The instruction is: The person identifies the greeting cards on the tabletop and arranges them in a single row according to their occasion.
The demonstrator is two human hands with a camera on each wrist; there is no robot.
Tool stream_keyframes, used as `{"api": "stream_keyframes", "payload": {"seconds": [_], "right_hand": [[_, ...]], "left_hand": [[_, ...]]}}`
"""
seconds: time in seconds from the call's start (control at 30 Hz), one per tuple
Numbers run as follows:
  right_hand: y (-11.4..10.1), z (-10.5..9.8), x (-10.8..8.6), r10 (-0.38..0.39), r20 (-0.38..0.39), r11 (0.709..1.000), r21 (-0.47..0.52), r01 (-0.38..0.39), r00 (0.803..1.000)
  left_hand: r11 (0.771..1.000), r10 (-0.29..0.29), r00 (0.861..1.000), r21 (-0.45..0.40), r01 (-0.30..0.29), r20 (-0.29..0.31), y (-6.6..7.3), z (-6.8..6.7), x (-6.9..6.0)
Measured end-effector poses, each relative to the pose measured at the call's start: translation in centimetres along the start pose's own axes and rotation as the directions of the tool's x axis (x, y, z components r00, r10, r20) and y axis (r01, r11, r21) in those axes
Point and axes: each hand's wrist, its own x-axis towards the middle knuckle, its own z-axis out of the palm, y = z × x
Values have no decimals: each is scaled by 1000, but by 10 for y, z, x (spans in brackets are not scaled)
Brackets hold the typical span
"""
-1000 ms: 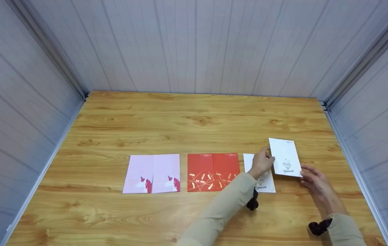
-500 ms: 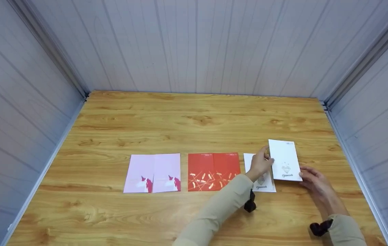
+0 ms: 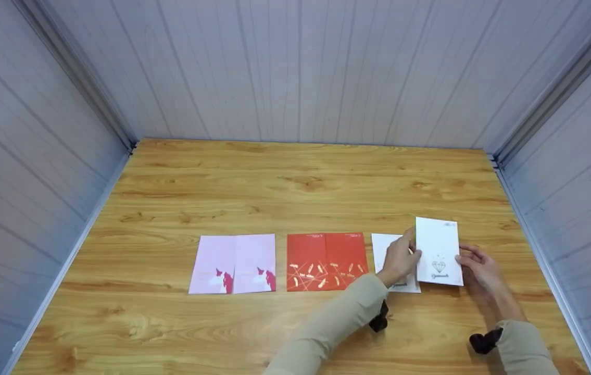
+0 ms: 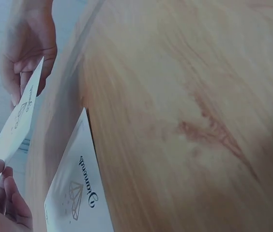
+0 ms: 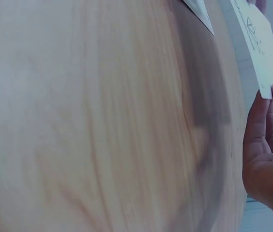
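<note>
Both hands hold a white card (image 3: 437,250) printed with a diamond drawing and dark lettering, raised off the table at the right. The left hand (image 3: 400,260) pinches its left edge between thumb and fingers, as the left wrist view shows. On the opposite edge, thumb and fingers of the right hand (image 5: 272,154) pinch a corner of the card (image 5: 262,48). Beneath the left forearm and hand lies a second white card (image 4: 78,183) with the same diamond print, flat on the table and partly covered in the head view.
Two red cards (image 3: 305,260) with gold marks lie side by side, left of the white one. Further left are two pink cards (image 3: 217,260) with a white and magenta figure. Panelled walls (image 3: 295,73) enclose the wooden table (image 3: 295,182) on three sides.
The held white card has come nearer the body and slightly right, and now stands straighter. Both hands keep their grip. The cards on the table have stayed put.
</note>
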Motion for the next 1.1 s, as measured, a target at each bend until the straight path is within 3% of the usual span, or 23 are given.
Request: {"api": "stream_keyframes", "payload": {"seconds": [0.1,0.17,0.3,0.47,0.63,0.77,1.1], "right_hand": [[0,0,0,-31,-27,998,-47,29,999],[-1,0,0,-45,-34,997,-63,43,998],[-1,-2,0,-62,-41,994,-91,59,997],[2,-7,0,-87,-49,981,-176,77,995],[6,-10,-2,-69,-51,979,-197,58,996],[7,-13,-4,-41,-40,959,-282,28,998],[11,-15,-4,-44,-31,896,-443,26,999]], "left_hand": [[993,58,998,104,-58,-1,-2,0,-1],[975,91,996,203,-88,-4,-2,-1,-2],[917,101,995,386,-97,10,-4,-2,-3],[835,73,996,544,-85,44,-5,0,-4],[785,40,997,615,-75,69,-6,2,-5],[761,42,996,642,-86,84,-8,4,-7],[749,-10,993,659,-71,118,-14,7,-7]]}}
